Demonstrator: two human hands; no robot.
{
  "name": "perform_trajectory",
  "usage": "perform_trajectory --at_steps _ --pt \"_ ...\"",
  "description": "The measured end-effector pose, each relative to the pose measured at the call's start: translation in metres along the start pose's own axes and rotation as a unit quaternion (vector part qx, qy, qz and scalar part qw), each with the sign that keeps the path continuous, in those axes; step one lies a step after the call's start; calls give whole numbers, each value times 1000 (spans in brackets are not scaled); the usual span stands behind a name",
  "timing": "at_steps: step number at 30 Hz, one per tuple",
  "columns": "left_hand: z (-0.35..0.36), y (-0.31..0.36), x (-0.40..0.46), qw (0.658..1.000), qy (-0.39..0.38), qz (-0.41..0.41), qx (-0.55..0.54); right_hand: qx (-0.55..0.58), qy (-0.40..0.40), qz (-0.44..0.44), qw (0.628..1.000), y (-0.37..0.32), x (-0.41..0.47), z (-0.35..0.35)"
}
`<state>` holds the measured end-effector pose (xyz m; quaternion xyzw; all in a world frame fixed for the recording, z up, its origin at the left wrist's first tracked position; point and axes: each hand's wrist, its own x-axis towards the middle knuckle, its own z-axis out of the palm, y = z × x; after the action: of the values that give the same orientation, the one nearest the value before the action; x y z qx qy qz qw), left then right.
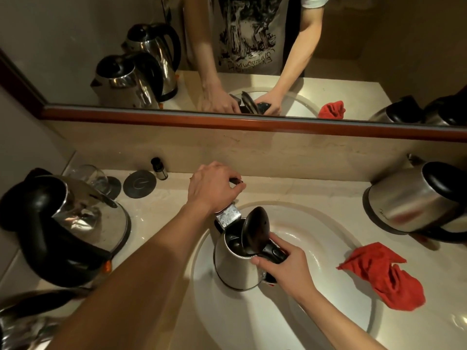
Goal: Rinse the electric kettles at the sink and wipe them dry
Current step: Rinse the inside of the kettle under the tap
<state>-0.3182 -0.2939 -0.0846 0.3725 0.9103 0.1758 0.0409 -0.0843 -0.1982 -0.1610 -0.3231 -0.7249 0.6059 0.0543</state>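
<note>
Head view: a stainless-steel electric kettle [235,263] stands upright in the white oval sink basin [336,251], its dark domed lid [255,229] flipped open, its mouth just under the square chrome faucet spout [227,216]; the right hand [285,267] has its fingers curled round the kettle's black handle, thumb on top; the left hand [213,188] is curled over the faucet lever [236,181], fingers closed on it; no stream of water can be made out, so this reads as the start of the rinse, the tap about to be worked; the next move seems to call for a steady hold as the kettle takes on weight, then a swirl and a tip-out, keeping the base contacts dry if possible.

The kettle body is smooth, mirror-bright and tapering upward; the basin is glossy.

A crumpled red cloth [384,276], nubby and soft, lies on the basin's right rim, ready for wiping; a second steel kettle [70,223] with a thick black handle sits on the pale stone counter [177,248] at left, a third [417,205] at far right; round dark coasters [139,184], a stemmed glass [93,176] and a small dark bottle [159,168] stand far left below the wood-framed mirror [252,59].
</note>
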Motion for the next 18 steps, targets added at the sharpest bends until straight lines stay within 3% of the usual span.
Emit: perform_trajectory --at_steps 18 --pt "7 0 3 999 8 -39 -12 33 10 11 999 6 5 9"
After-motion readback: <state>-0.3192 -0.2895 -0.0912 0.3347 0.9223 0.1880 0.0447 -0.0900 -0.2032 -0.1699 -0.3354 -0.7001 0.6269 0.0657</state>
